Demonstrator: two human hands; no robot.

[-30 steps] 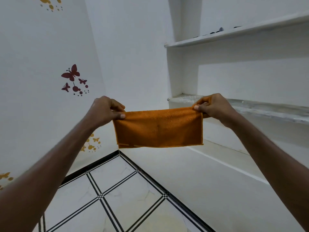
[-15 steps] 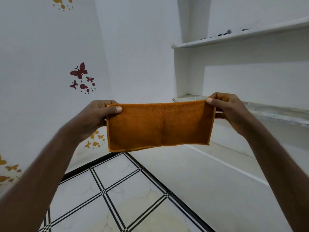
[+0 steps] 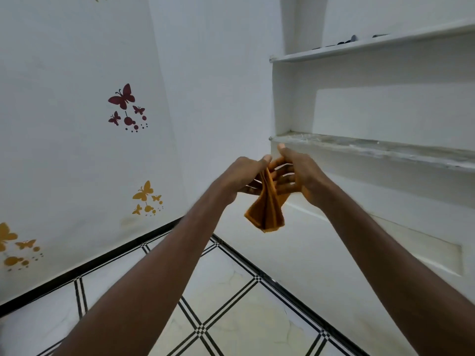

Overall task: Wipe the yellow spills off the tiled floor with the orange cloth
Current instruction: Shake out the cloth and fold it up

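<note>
White walls with maroon and yellow butterfly stickers close this corner, with built-in white shelves to my right and the white tiled floor with black grid lines below. Both my hands are raised in front of me at chest height, brought close together, with the soft orange terry cloth gathered between them. My left hand pinches the upper edge with thumb against fingers; my right hand has its fingers spread fairly straight against the cloth's other side, thumb lifted, so it presses more than it grips. Most of the cloth hangs below in loose folds, well above the floor. It looks light and limp, so it will sag wherever I am not supporting it, and it should not slip easily. For wiping, I judge it best bunched into a pad under a flat palm. A faint yellowish patch shows on the nearer tiles.
</note>
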